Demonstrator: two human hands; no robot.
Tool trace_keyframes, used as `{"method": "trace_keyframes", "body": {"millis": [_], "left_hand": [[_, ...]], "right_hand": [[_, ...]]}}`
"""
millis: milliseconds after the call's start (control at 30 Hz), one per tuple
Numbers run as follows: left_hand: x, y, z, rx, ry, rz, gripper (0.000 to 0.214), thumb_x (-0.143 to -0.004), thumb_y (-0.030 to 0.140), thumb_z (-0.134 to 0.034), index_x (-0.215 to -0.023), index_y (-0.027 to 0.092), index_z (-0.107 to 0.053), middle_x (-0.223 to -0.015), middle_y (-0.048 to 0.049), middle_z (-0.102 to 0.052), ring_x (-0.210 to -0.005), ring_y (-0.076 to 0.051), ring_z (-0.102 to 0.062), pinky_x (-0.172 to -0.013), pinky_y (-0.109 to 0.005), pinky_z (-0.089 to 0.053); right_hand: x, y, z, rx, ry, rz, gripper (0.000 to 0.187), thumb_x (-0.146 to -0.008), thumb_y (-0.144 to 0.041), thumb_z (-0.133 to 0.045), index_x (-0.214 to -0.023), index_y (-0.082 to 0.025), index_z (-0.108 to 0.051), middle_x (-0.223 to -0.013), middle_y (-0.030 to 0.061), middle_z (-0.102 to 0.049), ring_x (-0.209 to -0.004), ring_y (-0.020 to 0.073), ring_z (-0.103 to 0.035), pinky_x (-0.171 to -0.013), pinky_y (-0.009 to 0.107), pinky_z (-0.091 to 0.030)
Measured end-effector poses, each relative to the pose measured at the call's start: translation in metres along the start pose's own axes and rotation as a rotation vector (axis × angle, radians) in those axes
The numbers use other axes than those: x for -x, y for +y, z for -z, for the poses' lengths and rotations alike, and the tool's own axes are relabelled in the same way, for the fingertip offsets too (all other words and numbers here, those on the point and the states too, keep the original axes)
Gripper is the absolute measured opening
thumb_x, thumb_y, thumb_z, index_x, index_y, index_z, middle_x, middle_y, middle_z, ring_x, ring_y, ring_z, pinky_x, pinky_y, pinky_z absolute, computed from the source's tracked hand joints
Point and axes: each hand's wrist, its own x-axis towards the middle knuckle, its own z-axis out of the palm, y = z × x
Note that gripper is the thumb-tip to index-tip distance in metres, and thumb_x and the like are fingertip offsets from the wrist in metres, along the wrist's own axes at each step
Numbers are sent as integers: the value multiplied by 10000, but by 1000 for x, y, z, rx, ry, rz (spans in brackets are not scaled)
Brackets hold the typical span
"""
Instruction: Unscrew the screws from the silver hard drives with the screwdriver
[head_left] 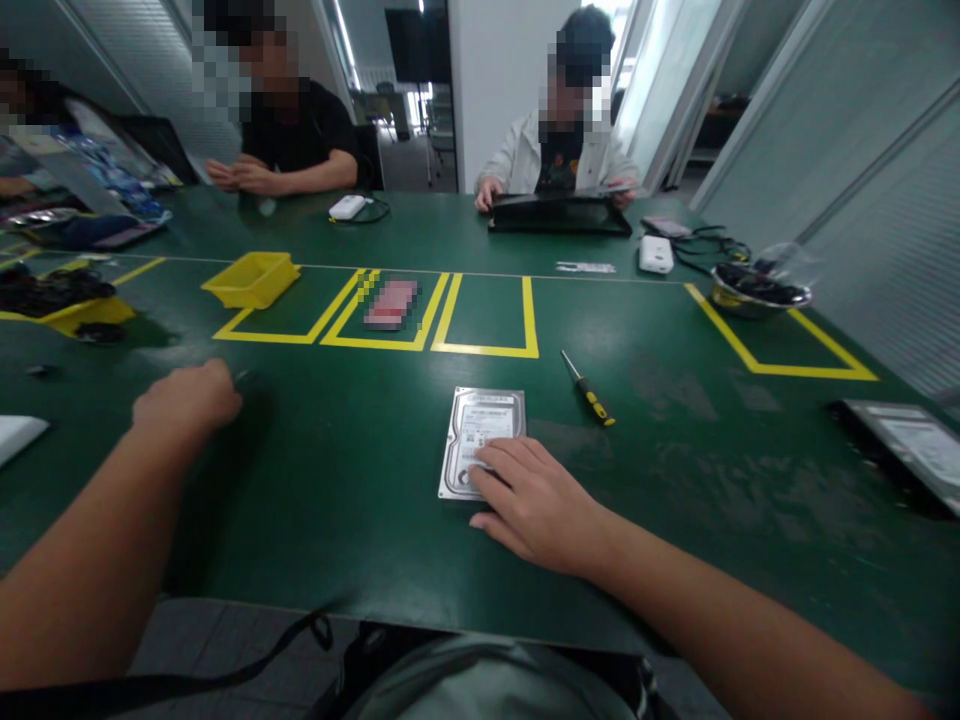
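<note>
A silver hard drive (482, 425) lies label up on the green table (360, 480), near its front edge. My right hand (534, 503) rests on the drive's near right corner, fingers spread flat over it. Far to the left, my left hand (187, 397) is curled into a loose fist on the table; a small dark thing lies just beyond its knuckles, too small to name. A screwdriver (589, 389) with a yellow and black handle lies to the right of the drive, untouched.
Yellow tape boxes (486, 348) mark the table's middle; a yellow bin (253, 277) stands at their left, a pink item (391, 303) inside one. A metal bowl (757, 288) sits at the right, another drive (911, 445) at the right edge. Two people sit across, one with a black tray (559, 215).
</note>
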Motion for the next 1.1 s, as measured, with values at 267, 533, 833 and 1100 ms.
{"method": "trace_keyframes", "body": {"millis": [267, 533, 833, 1100], "left_hand": [[15, 1, -1, -153, -136, 344, 665, -751, 777, -425, -816, 138, -600, -496, -6, -366, -662, -317, -620, -528, -394, -481], [15, 8, -2, -146, -84, 281, 814, -874, 768, -109, -1061, 150, -605, -779, -93, -520, -929, -428, -591, -621, -469, -484], [10, 11, -4, -333, -143, 253, 568, -957, 469, -290, -1254, 123, -630, -1040, -145, -641, -792, -263, -553, -592, -293, -380], [7, 21, 4, -336, -193, 325, 508, -938, 443, -352, -1200, 128, -652, -1051, -154, -635, -706, -219, -484, -541, -245, -321]], "right_hand": [[-1, -2, 7, 41, -84, -12, 389, -919, -315, -587, -1255, -122, -563, -1251, 159, -588, -1225, 300, -501, -1040, 452, -413], [-1, -2, 7, 60, -106, -13, 417, -905, -302, -607, -1275, -120, -546, -1267, 155, -579, -1234, 302, -493, -1050, 441, -408], [1, -1, 5, 60, -101, -5, 433, -898, -309, -623, -1272, -106, -543, -1269, 161, -569, -1238, 309, -480, -1049, 454, -403], [1, 0, 1, 81, -94, 0, 438, -908, -330, -606, -1281, -109, -540, -1277, 153, -559, -1243, 311, -473, -1069, 454, -386]]}}
